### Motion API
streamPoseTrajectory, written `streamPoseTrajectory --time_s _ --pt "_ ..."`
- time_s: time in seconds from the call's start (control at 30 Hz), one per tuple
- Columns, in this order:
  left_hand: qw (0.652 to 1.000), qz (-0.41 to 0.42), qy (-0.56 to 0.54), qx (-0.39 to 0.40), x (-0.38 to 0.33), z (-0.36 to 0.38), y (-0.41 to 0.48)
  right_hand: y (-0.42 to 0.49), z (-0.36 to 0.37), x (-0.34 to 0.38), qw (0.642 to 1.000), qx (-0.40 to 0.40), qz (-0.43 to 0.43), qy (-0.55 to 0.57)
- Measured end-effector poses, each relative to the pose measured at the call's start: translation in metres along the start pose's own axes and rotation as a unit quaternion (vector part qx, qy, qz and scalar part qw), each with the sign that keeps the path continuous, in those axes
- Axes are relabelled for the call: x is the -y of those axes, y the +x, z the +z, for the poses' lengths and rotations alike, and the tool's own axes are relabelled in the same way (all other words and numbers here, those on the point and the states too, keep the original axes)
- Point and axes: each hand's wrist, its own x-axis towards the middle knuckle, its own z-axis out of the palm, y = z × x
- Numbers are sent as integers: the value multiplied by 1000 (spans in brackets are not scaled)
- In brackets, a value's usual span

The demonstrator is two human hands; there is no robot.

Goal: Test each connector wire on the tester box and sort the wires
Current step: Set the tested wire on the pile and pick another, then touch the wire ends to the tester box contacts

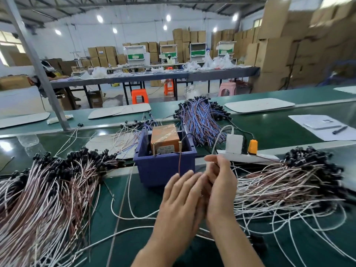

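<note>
left hand point(181, 191) flat, fingers straight and close together, laid against the right hand point(221, 182); right fingers loosely curled and blurred, so cannot tell whether pinching a wire or nothing. both just in front of the blue bin point(165, 170) holding the orange tester box point(165, 137), with a thin brown lead point(179, 160) dropping from a brass pin at the bin's front edge to the left fingertips. connector wires heaped around the bin: left pile point(48, 189), right pile point(289, 180), and back pile point(200, 116) in blue and brown. by the look of them, expect each wire light, thin and floppy, quick to snag on neighbours in a heap. probably best gripped just behind the black connector head, likely the stiffest part, not mid-length; draw out slowly, one at a time, to avoid dragging a tangle. keep clear of the power strip point(267, 157) just right of the bin.
</note>
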Motion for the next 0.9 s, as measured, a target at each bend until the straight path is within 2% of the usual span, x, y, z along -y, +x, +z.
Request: streamPoseTrajectory --time_s 0.17,0.23,0.33,0.47,0.57,0.63,0.73,0.83,0.9 --pt "997 12 -29 77 -7 1 3 -1 -23 43 996 25 -18 88" --pt "994 24 -29 100 -5 2 2 4 -34 66 994 11 -37 107" --pt "995 22 -45 88 -10 2 9 15 -54 99 989 -23 -71 131" --pt "992 36 -48 110 -25 6 43 33 -81 128 984 -64 -96 138" --pt "991 -5 -76 114 -37 17 83 52 -92 146 985 -90 -134 67" --pt "989 -25 -82 119 -45 32 109 64 -98 157 978 -129 -155 -53" --pt "979 -12 -12 201 -52 62 135 68 -112 164 948 -178 -188 -184" --pt "961 -34 36 272 -51 83 137 52 -124 149 931 -148 -223 -250" --pt "962 -59 17 266 -48 83 131 42 -128 133 925 -105 -234 -281"
